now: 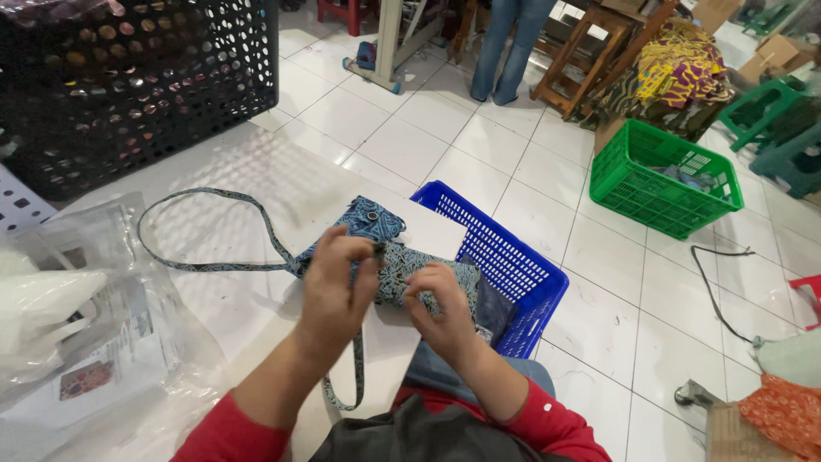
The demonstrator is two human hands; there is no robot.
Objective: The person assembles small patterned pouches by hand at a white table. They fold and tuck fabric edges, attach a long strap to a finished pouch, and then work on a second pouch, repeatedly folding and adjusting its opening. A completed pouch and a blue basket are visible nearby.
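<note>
We see the left hand (pixel 335 287) with its grip closed over the blue patterned pouch (pixel 402 261), fingers curled across its rolled middle, while the right hand (pixel 442 306) pinches the pouch's right end; the part beneath both palms is hidden from us. The pouch lies on the white counter (pixel 256 188) at its near edge, its snap flap (pixel 369 217) folded back behind the fingers. Its long strap (pixel 205 229) loops out to the left and a tail hangs down past the left wrist. Just right of it stands a blue basket (pixel 513 265), its contents hard to make out. Clear plastic bags (pixel 85 325) lie to the left, a black perforated crate (pixel 137 85) sits behind, cut off at the top, and a green basket (pixel 663 175) rests on the tiled floor
</note>
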